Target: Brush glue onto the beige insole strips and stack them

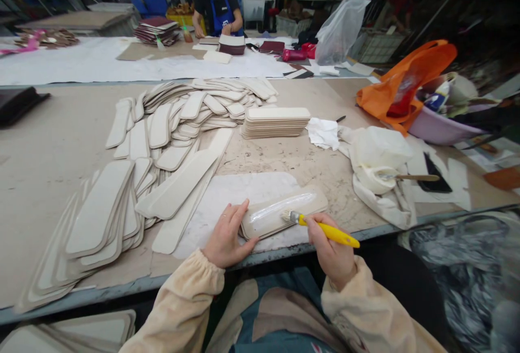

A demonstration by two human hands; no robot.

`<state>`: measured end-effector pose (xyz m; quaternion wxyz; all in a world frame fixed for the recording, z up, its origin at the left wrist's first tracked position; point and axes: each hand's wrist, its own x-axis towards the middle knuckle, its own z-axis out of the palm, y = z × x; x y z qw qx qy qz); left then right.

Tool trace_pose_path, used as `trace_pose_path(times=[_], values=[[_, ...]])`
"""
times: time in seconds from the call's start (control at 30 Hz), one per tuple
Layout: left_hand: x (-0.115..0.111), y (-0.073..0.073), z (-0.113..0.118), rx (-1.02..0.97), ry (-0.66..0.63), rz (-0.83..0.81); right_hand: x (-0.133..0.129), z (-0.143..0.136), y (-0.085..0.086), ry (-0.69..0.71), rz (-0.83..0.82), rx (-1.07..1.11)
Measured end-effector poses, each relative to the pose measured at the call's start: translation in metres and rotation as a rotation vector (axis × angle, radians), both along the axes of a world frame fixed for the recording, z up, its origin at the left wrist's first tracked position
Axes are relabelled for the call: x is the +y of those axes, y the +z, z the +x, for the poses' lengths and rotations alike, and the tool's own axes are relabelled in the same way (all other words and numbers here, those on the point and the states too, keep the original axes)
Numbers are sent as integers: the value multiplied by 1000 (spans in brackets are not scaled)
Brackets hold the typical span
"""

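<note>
My right hand (331,247) is closed round the yellow handle of a brush (325,229); its bristles touch the top piece of a small stack of pale rounded strips (268,215). A wet, glossy streak runs along that top piece. At the stack's left end, my left hand (229,236) rests with fingers apart, thumb and forefinger against the edge. Under the stack lies a white sheet (207,196). Many similar pale pieces (99,207) are fanned out to the left, and a neat pile (276,122) stands behind.
To the right are a white container (379,150) with a stick on cloth, a crumpled white tissue (323,132), an orange bag (406,85) and a lilac basin (442,123). A person (221,9) works at the table beyond.
</note>
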<state>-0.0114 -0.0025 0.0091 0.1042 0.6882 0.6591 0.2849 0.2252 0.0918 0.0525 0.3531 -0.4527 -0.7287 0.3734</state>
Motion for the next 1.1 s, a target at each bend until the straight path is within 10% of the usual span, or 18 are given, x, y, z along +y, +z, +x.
trace_pose_path(times=[0.23, 0.5, 0.7, 1.1], values=[[1, 4, 2, -32, 7, 12, -22, -50, 4, 301, -117, 74], [1, 4, 2, -26, -6, 2, -7, -36, 0, 127, -104, 81], [2, 3, 1, -43, 3, 6, -18, -55, -4, 284, -172, 119], [3, -5, -5, 40, -15, 27, 39, 2, -15, -67, -63, 63]])
